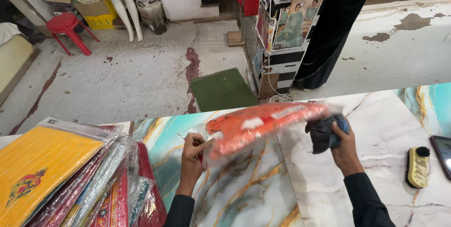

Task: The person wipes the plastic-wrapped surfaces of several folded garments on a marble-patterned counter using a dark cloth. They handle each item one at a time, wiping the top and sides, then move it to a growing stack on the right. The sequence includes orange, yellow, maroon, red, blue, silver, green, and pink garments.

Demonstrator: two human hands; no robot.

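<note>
Orange garment packet (263,126) in clear plastic is held level above the marble counter (385,128), left hand (192,149) pinching its near end to steady it, right hand (340,145) closed on a dark cloth (324,135) pressed against the far end as if wiping it

Both arms reach forward in dark sleeves. The left hand (191,149) is raised with fingers pinched shut; the right hand (342,147) is curled closed, wrist bent slightly inward.
</note>
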